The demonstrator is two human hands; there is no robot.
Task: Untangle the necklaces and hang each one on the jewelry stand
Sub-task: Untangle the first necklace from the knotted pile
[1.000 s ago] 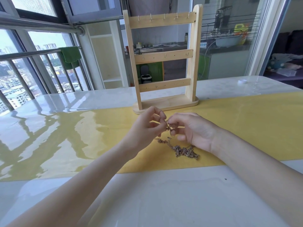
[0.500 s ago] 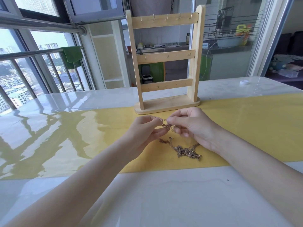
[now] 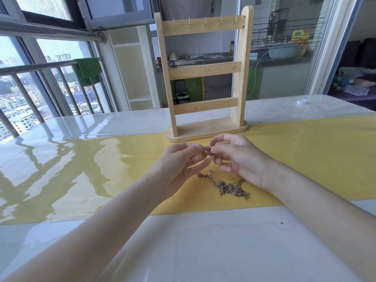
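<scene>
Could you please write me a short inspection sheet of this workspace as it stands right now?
Surface: glossy white table with a yellow runner under a clear cover.
Job's things: tangled necklaces on the runner, one end raised; wooden jewelry stand upright behind them, nothing on its hooks.
Clutter: small white cap at the far right.
Grippers: left hand and right hand both pinch the raised chain.
Cables: nothing seen on the table.
Surroundings: window railing with a green cloth; glass door to a kitchen.
</scene>
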